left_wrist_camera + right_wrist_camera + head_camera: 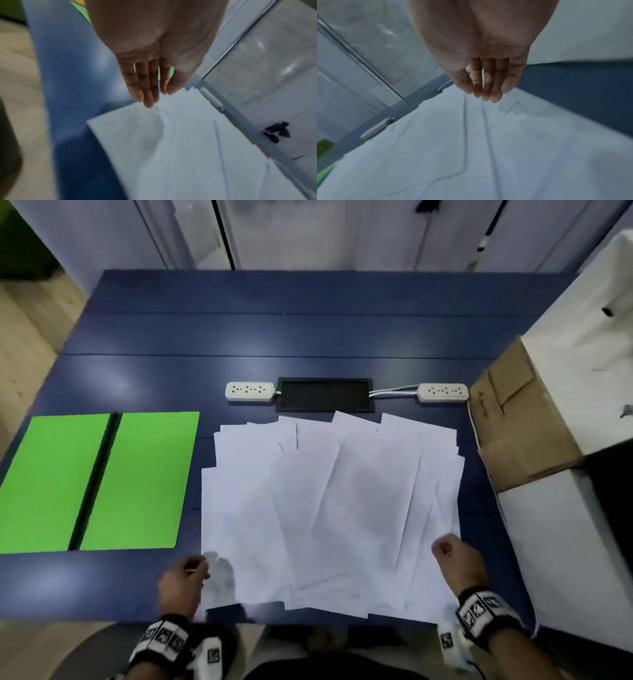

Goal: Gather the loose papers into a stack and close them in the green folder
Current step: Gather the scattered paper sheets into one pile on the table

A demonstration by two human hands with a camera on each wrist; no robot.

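The far half of the blue table lies bare, so a hand can pass there from side to side. Across the middle, two power strips flank a black panel, just beyond the far edges of the spread papers. On the right, a cardboard box and a white box stand as a wall close beside the papers, leaving only a narrow strip of table. On the left, the open green folder lies flat, with a band of bare table between it and the papers. The near left corner of the table is bare.
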